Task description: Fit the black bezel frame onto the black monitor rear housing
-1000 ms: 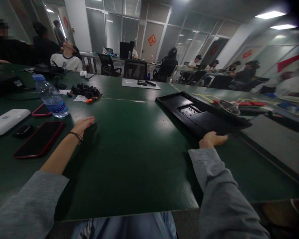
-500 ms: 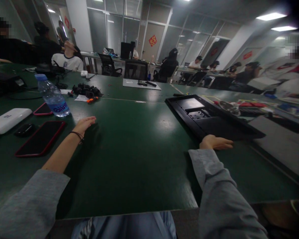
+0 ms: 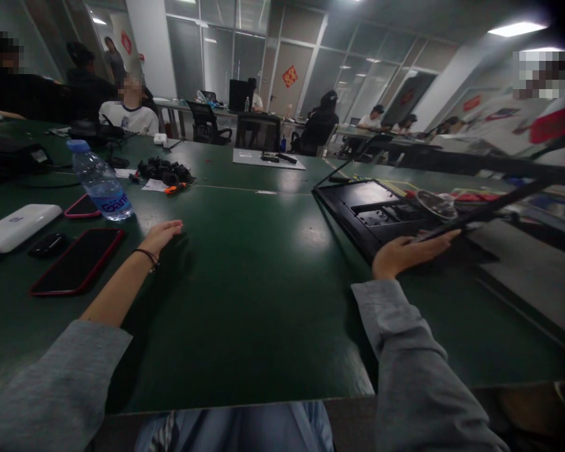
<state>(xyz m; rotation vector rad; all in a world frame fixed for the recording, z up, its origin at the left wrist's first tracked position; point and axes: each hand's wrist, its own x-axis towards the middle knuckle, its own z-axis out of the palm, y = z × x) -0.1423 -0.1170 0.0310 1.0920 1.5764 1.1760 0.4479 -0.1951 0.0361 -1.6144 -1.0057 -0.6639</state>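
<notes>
My right hand (image 3: 405, 253) supports the near edge of a thin black rectangular frame (image 3: 492, 206), which tilts up off the table with its fingers under the edge. Beneath the frame lies a black panel (image 3: 371, 204) with a lighter rectangle and a recessed part; the raised frame hides some of it. On the left, my left hand (image 3: 162, 236) rests by the green tabletop, fingers stretched out and nothing in them. Nearest to it stand a clear plastic water bottle (image 3: 104, 188) with a blue cap and a red-edged phone (image 3: 78, 260).
A white power bank (image 3: 21, 226), a black mouse-like object (image 3: 47, 245) and a second phone (image 3: 82, 206) lie left. Tangled black cables (image 3: 162, 171) sit farther back. A white board (image 3: 268, 159) lies beyond. A grey sheet (image 3: 532, 279) and a person (image 3: 503, 122) are at right.
My right hand has risen slightly and turned up, lifting the thin black frame off the black panel. The left hand stays in place.
</notes>
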